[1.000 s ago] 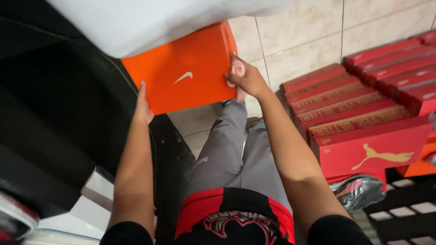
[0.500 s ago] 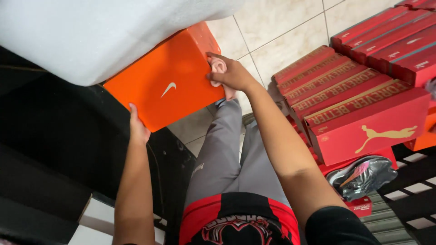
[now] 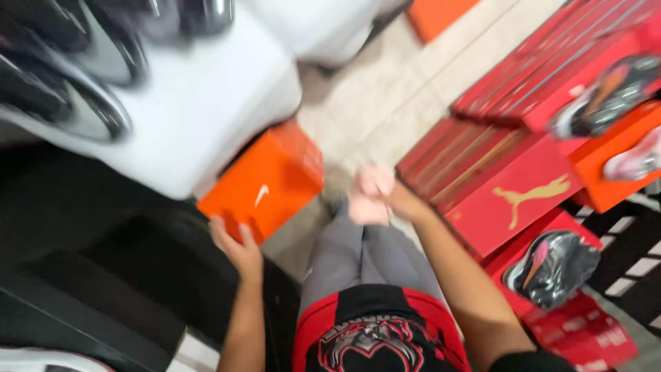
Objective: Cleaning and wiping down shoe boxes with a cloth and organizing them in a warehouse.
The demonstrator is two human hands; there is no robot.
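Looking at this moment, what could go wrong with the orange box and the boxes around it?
1. Only the left hand touches the orange box; the right hand is off it, so the box might slip or tilt.
2. A white box sits on top of it and could shift.
3. The stacked red boxes stand close by and could be bumped.

Matt orange cardboard box (image 3: pixel 265 189), glossy red cardboard boxes (image 3: pixel 509 186), smooth pale floor tiles (image 3: pixel 385 103)

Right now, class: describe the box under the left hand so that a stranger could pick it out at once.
Find the big white block at upper left. Tucked beneath its lower edge is the orange box, with the left hand on its near corner. It is plain bright orange with one small white mark, unlike the red boxes stacked to the right.
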